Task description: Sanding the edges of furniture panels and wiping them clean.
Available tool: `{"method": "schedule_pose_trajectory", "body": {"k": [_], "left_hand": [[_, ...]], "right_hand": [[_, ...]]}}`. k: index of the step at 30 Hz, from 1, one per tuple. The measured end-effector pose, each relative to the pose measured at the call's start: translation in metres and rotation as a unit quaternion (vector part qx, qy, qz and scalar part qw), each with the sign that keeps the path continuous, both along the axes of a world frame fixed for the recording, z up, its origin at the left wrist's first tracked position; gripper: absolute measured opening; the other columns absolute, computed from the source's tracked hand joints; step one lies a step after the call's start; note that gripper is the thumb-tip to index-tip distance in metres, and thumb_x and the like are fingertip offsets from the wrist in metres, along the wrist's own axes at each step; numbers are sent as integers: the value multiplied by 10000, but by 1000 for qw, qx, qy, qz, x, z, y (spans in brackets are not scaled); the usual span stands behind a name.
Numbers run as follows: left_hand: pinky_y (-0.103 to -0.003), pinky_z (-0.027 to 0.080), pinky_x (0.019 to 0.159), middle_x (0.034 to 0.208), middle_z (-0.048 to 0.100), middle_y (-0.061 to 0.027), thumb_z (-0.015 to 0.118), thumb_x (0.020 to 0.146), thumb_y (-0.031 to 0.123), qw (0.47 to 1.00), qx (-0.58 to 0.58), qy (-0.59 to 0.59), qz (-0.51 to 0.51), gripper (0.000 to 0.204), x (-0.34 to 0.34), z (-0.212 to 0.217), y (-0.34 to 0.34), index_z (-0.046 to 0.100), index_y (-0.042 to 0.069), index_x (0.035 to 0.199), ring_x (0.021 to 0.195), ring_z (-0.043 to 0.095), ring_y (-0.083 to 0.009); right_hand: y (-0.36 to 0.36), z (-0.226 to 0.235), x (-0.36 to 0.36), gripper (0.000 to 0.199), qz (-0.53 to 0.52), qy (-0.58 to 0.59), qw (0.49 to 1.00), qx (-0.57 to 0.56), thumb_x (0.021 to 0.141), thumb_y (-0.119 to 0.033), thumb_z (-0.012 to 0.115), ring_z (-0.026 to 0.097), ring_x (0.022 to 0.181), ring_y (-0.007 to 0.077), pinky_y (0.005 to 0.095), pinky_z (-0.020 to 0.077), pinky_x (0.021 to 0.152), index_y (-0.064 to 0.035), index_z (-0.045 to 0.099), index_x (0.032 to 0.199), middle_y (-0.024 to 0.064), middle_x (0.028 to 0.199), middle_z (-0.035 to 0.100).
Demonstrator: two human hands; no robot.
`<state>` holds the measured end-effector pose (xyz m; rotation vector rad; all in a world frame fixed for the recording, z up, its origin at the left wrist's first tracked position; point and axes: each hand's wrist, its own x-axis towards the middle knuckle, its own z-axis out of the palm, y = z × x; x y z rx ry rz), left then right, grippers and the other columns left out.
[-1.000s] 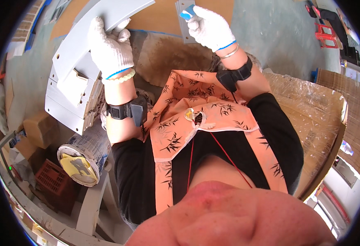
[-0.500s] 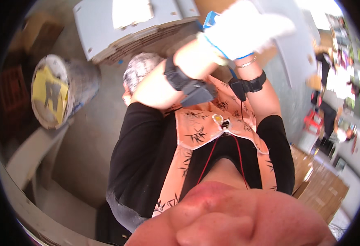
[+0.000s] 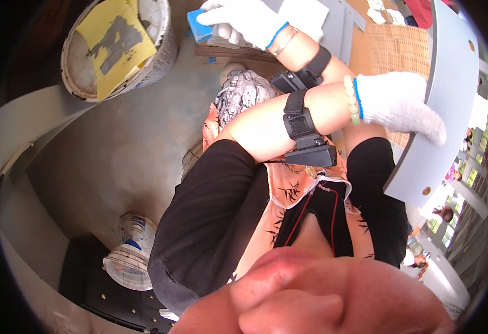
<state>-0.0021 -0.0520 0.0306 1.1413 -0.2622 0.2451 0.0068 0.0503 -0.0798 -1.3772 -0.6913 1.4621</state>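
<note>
Arms, apart one second earlier, now cross: left hand (image 3: 395, 102), fingers partly hidden, grips the grey panel (image 3: 456, 83) at right; right hand (image 3: 241, 23) pinches the blue block (image 3: 198, 28) at upper left.

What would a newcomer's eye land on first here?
First, the crossed forearms mid-picture: the gloved left hand grips a long grey panel at right, the gloved right hand a small blue block at upper left. Then the bright yellow sheet on the bucket, far upper left.
</note>
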Motion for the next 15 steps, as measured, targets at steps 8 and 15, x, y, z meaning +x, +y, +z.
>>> {"method": "schedule_pose_trajectory", "body": {"k": [8,15], "left_hand": [[-309,464,503,574,612,-71,761,768,534,997,-44,-12,-56,474,-11,8,37,769,62,808,500,581,-157],[-300,445,482,556,585,-51,719,837,493,1000,-9,-9,-25,369,-28,24,52,789,132,871,474,551,-137]], "right_hand": [[70,37,-49,187,171,-113,979,-12,873,-230,689,446,429,100,261,331,381,-72,672,973,11,607,551],[81,33,-67,295,215,-332,918,24,834,-269,698,670,680,228,340,531,673,-2,720,957,136,777,706]]}}
